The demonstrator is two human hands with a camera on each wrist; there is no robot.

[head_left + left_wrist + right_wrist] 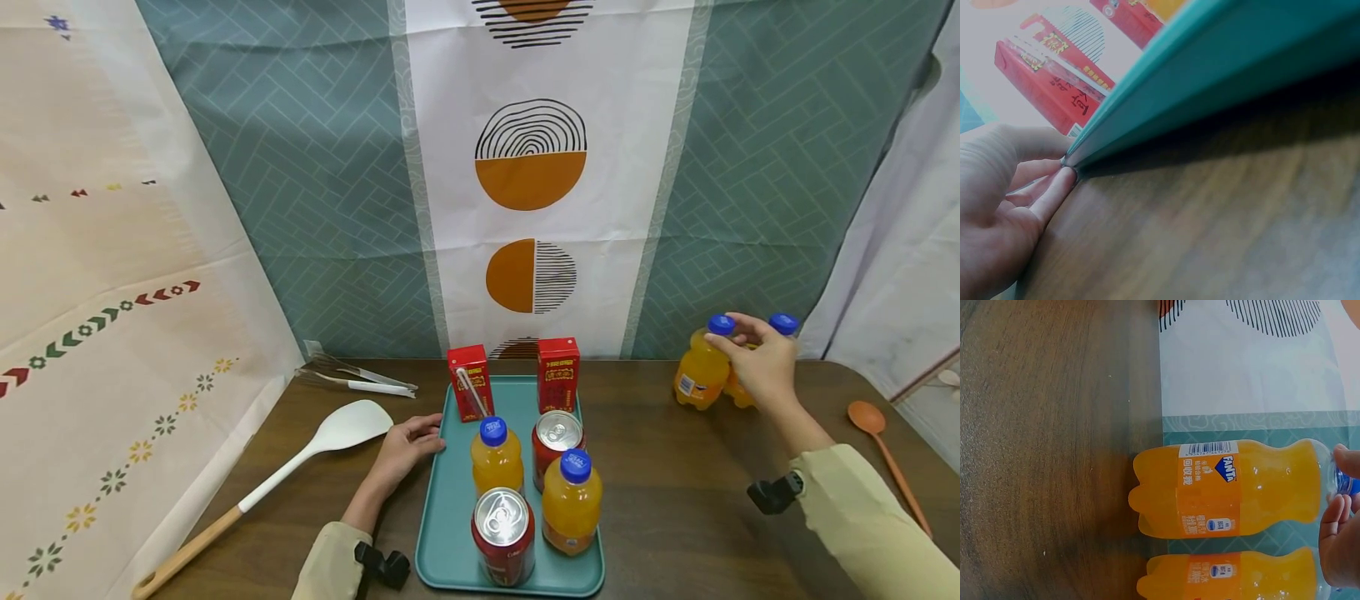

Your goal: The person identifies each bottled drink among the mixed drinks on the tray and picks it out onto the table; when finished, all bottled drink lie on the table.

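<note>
Blue caps (721,324) on my orange Fanta bottles (697,372), at the back edge of this brown table (652,508); my teal tray (428,533) shows red drink cartons (558,379) along its far edge; behind, green herringbone cloth (300,150); my sleeves (862,504), plain cream!

The orange soda bottle (1257,487) says FANTA on its label (1210,490). The label also has big white Chinese writing, 回收我. It has a barcode (1208,449) too, but the numbers are too small to read for sure. The second orange bottle (1272,575) has tiny words I can't read. The left red box (482,383) and the right red box (558,375) have yellow Chinese writing, too blurry to read.
</note>
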